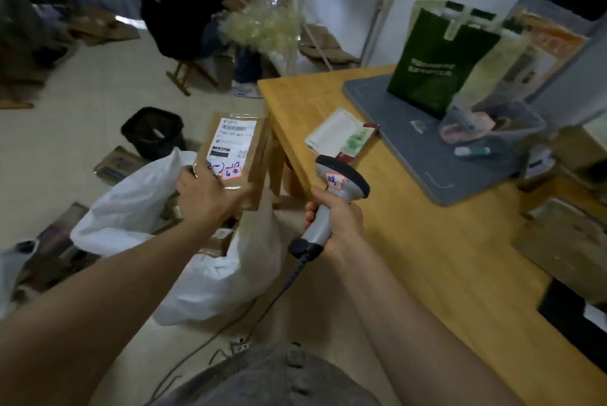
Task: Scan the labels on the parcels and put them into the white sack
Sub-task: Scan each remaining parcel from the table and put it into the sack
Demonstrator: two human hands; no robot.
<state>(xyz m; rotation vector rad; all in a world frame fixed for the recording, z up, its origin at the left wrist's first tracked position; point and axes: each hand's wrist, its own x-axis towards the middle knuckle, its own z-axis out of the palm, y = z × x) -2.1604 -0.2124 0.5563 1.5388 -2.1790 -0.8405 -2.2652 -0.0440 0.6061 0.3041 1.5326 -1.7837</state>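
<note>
My left hand point(205, 197) grips a flat brown cardboard parcel point(254, 143) by its near end, label side up, above the open white sack point(210, 277). The white shipping label point(231, 139) carries a barcode, blue handwriting and a small red-edged sticker. My right hand point(338, 220) holds a grey handheld barcode scanner point(341, 177) by its handle, its dark head up and to the right of the parcel. A black cable hangs from the scanner's base. Brown parcels show inside the sack's mouth.
A wooden table point(427, 258) fills the right side, with a grey mat point(410, 143), a green bag point(437, 61), a clear tub and brown boxes. A black bin point(152, 131) stands on the floor beyond the sack. A seated person in dark clothes is further back.
</note>
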